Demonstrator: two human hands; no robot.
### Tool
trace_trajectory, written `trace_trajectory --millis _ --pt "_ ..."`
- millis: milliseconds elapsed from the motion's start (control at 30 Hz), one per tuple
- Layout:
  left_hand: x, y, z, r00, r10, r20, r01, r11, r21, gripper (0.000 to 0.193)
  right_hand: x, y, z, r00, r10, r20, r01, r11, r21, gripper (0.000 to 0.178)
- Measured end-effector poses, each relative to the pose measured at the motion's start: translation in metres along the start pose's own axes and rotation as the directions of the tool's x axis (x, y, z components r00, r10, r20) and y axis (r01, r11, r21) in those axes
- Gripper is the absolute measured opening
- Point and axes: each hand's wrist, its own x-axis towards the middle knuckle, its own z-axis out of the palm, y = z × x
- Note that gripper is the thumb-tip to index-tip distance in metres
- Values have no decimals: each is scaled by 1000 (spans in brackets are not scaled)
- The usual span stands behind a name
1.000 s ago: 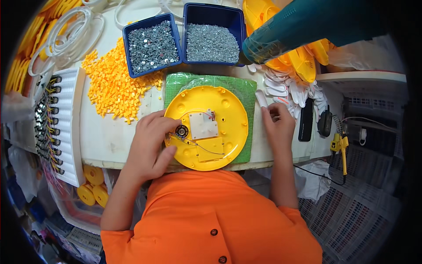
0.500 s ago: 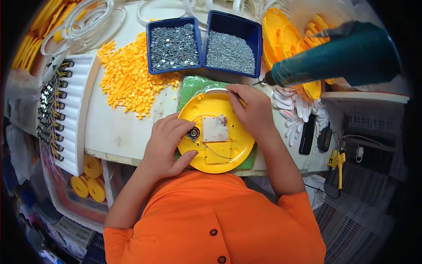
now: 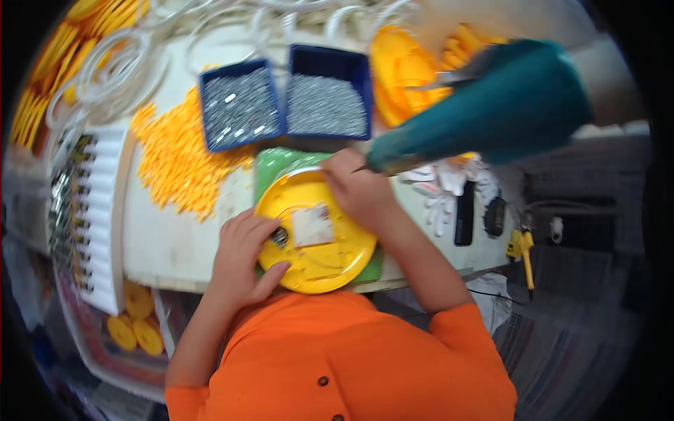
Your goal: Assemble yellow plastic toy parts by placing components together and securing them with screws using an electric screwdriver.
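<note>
the yellow round housing [image 3: 349, 240] is the landmark; it lies with its hollow side up on the green mat [image 3: 265, 177].

1. well left of the housing: a white ribbed foam tray [image 3: 105, 231], lined with wired parts. nearer on that side: a heap of small yellow plastic pieces [image 3: 175, 165].
2. above the housing, to the left: a blue bin of metal hardware [image 3: 247, 142]. reach across without tipping it.
3. at the housing's left rim: the left hand [image 3: 244, 254], thumb and fingers spread wide. this hand should brace the rim firmly, with the fingers clear of the round black speaker [image 3: 279, 237] and the thin wire [image 3: 328, 266].
4. along the housing's upper rim: a white curved strip [image 3: 303, 171]. it should be pressed evenly, not bent at one end.
5. at the housing's upper right: the right hand [image 3: 361, 193], fingers drawn narrow at the strip's end. blur hides whether they pinch it; cannot tell.
6. right of and above the housing: a teal power screwdriver [image 3: 484, 109], its bit appearing beside the right hand. knuckles should stay clear of that tip.
</note>
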Motion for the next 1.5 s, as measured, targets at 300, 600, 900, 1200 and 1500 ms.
trace_trajectory --millis 300,600,900,1200,1500 --pt "-5 3 1 999 22 -29 -22 1000 2 58 1 46 -88 797 -186 -575 132 982 -135 9" --pt "-2 3 0 1000 11 -16 -11 1000 -8 55 -9 103 -127 934 -56 -352 -97 910 -403 23" --pt "9 8 -9 996 57 -66 -54 998 35 56 19 111 -215 517 83 -852 -92 995 41 16" --pt "42 68 -24 924 361 -122 -349 931 109 52 -68 26 -208 562 497 -661 300 622 723 13" --pt "45 119 -5 837 536 114 -538 765 354 52 -109 -79 -124 762 635 -123 55 126 991 20"
